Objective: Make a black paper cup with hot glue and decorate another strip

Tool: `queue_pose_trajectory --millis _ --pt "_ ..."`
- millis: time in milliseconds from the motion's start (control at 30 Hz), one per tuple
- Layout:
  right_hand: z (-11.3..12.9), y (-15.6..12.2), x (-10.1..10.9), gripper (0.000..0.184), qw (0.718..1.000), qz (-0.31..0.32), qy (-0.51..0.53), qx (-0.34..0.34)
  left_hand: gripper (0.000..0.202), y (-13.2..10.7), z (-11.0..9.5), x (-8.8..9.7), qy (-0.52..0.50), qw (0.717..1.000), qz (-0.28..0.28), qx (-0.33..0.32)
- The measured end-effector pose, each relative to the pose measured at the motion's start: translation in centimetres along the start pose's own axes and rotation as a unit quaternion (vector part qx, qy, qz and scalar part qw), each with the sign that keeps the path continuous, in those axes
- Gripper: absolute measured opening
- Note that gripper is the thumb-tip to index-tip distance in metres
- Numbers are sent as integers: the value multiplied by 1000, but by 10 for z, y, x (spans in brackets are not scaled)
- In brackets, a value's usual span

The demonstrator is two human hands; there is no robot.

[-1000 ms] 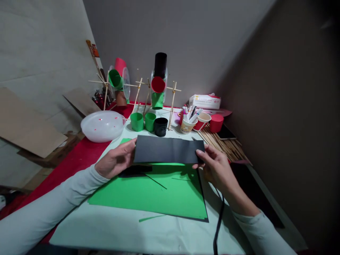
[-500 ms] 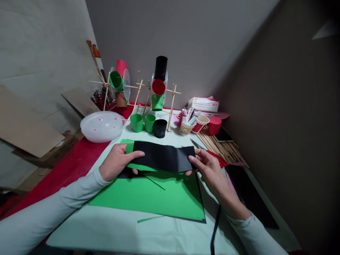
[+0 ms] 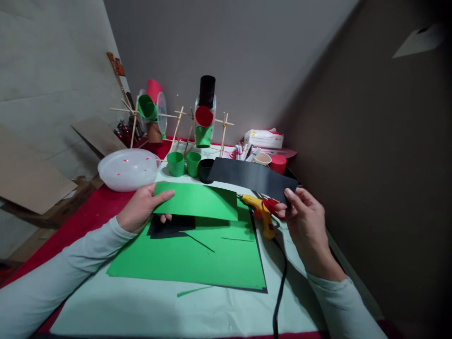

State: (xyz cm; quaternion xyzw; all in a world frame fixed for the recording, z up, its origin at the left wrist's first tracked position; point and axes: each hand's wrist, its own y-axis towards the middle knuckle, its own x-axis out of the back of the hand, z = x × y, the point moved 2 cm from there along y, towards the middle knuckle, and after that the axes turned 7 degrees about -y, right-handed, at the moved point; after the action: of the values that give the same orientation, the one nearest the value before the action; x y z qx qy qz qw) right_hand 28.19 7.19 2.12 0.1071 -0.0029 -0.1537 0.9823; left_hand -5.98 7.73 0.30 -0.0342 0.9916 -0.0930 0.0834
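Observation:
My left hand (image 3: 143, 207) pinches the left end of a green paper strip (image 3: 197, 202), held above a stack of green sheets (image 3: 190, 263). Between the thumb and fingers of my right hand (image 3: 305, 214) is the right end of a black paper strip (image 3: 250, 174), raised and slanting up to the left. Under the black strip, a yellow hot glue gun (image 3: 259, 209) lies with its nozzle to the left, and red-handled scissors (image 3: 271, 205) are partly hidden beside it. Small black paper pieces (image 3: 171, 226) rest on the green sheets below my left hand.
Green paper cups (image 3: 175, 165) and a black one (image 3: 205, 170) stand behind the strips. Farther back are two stick frames carrying wheels with coloured paper tubes (image 3: 204, 116). A clear plastic bowl (image 3: 129, 170) sits at left; the glue gun's cord (image 3: 280, 282) runs to the front edge.
The black strip has come away from the green one and moved right and up with my right hand. The glue gun, hidden before, now shows.

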Motion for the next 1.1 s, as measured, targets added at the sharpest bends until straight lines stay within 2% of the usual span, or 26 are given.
queue_pose_trajectory --millis 67,167,200,267,333,400,500,633,767,833,900,1000,1100 --pt "3 -4 1 29 998 -7 -23 51 16 5 -8 10 -12 998 -50 -19" --pt "4 -18 -8 16 986 20 -82 142 29 13 -26 32 -44 986 -146 -68" --pt "3 -23 -12 13 978 51 -109 170 33 15 -32 39 -57 979 -176 -88" --pt "-3 -30 -23 19 950 145 -167 221 36 17 -42 51 -80 966 -216 -119" --pt "-12 -34 -32 27 907 251 -216 260 35 18 -47 57 -99 959 -232 -132" --pt "-24 -33 -38 31 864 330 -253 284 34 18 -48 58 -112 958 -228 -131" --pt "-36 -28 -41 33 827 379 -297 291 34 17 -43 54 -125 964 -207 -115" --pt "-33 -24 -38 40 819 379 -326 280 21 13 -40 45 -141 969 -173 -109" --pt "-14 -27 -32 39 848 327 -328 258 4 0 -37 28 -152 978 -102 -102" --pt "-3 -31 -30 29 868 290 -325 240 14 -10 -30 15 -144 984 -61 -86" --pt "7 -36 -29 30 886 274 -306 214 30 -21 -19 1 -122 991 -6 -54" --pt "13 -45 -29 47 915 317 -201 149 44 -38 0 -18 -88 993 77 0" --pt "12 -50 -32 70 910 368 -161 102 45 -50 13 -28 -56 987 149 35"
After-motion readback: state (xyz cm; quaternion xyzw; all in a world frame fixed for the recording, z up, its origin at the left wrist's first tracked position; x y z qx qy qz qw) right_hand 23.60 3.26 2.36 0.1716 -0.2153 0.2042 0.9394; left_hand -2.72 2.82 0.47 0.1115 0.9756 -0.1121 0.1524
